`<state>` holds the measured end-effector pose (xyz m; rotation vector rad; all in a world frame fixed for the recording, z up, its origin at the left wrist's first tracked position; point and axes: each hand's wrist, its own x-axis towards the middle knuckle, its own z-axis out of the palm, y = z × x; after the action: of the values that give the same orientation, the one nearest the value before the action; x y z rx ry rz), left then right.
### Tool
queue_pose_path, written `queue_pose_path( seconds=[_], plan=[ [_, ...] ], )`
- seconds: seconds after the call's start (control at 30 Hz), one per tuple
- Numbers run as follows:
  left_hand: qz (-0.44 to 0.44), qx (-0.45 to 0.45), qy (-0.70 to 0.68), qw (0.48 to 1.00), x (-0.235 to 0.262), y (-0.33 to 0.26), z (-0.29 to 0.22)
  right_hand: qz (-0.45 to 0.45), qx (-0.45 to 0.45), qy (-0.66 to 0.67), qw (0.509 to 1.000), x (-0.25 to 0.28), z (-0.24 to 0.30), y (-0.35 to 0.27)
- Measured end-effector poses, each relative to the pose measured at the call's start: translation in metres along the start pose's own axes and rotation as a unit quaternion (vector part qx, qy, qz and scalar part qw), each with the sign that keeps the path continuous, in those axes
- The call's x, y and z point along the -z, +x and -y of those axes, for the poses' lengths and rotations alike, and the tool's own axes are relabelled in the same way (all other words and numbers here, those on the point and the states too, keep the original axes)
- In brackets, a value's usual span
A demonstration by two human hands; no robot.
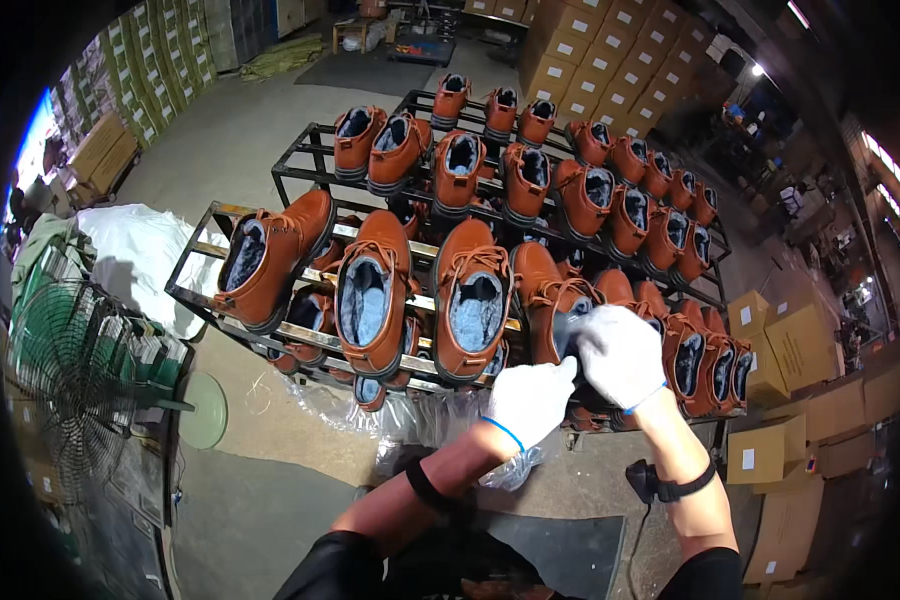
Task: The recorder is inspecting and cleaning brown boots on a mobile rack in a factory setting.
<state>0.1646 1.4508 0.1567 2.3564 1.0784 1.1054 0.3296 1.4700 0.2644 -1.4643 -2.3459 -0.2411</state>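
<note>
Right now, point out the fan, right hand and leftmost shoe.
Fan (pixel 78 365): head view, on its wire guard.
Right hand (pixel 620 358): head view, back of the glove.
Leftmost shoe (pixel 284 253): head view, on its brown side.

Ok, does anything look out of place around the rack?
Yes: clear plastic lies loose and crumpled low along the front of the rack, untidy beside the orderly rows of shoes. I see no spill or obvious damage.

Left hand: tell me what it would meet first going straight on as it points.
Probably the right hand, just ahead of the left hand; depth is unclear, so the shoe by both hands may come first.
</note>
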Motion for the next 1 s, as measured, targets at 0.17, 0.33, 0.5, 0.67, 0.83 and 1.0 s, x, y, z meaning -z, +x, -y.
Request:
queue_pose_path(
  seconds=[0.17,0.33,0.5,0.67,0.83,1.0],
  plan=[
    [0.181,0.055,-0.020,0.982,0.005,0.017,-0.019,0.299,-0.093,-0.108,0.943,0.003,-0.009,0.031],
    [0.096,0.145,-0.305,0.937,0.052,0.006,-0.047,-0.061,-0.050,0.259,0.963,0.068,0.049,-0.082],
    [0.303,0.071,-0.272,0.911,0.014,-0.043,-0.069,-0.062,-0.178,0.306,0.933,0.098,0.008,-0.156],
    [0.141,0.077,-0.199,0.967,0.016,-0.036,-0.131,0.235,-0.092,0.222,0.942,0.120,-0.063,-0.211],
    [-0.093,0.110,-0.135,0.980,0.055,-0.016,-0.082,-0.112,-0.262,0.317,0.905,0.176,-0.104,-0.190],
    [0.090,0.017,-0.021,0.996,-0.036,0.028,-0.112,-0.010,-0.101,0.051,0.993,0.064,-0.115,-0.085]
  ],
)
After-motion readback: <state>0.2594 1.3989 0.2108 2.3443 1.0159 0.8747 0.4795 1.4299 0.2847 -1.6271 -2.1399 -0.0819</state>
